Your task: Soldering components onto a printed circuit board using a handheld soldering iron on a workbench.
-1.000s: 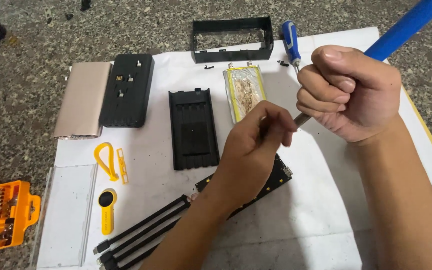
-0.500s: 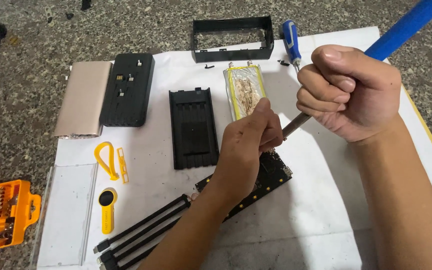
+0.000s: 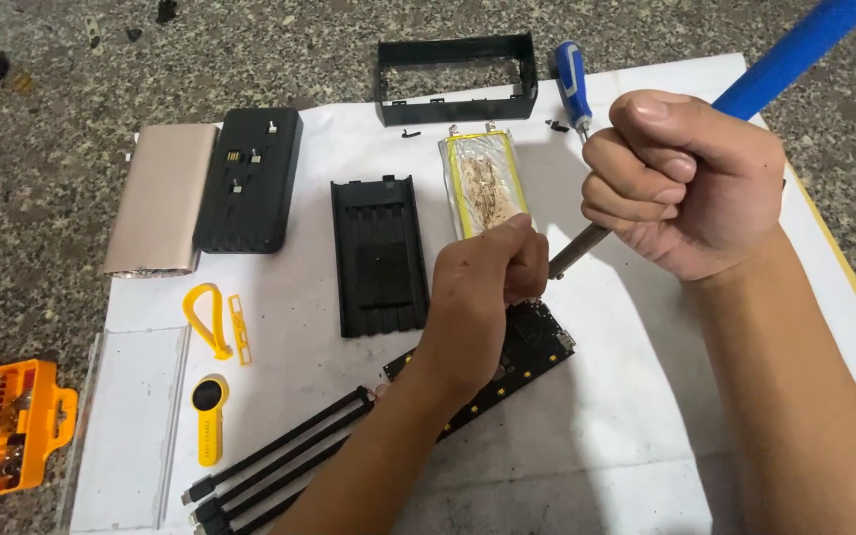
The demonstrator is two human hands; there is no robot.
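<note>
Two hands meeting: right hand point(image 3: 691, 183) clenched round blue-handled tool point(image 3: 795, 50), shaft slanting down-left to left hand point(image 3: 482, 287), pinched at its tip above black circuit board point(image 3: 527, 342).

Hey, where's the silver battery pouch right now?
In the head view, the silver battery pouch lies on the white paper sheet, top centre, between the black ribbed tray and the right hand, just above the left hand.

Even bright overhead light; soft shadows; sharp focus.
</note>
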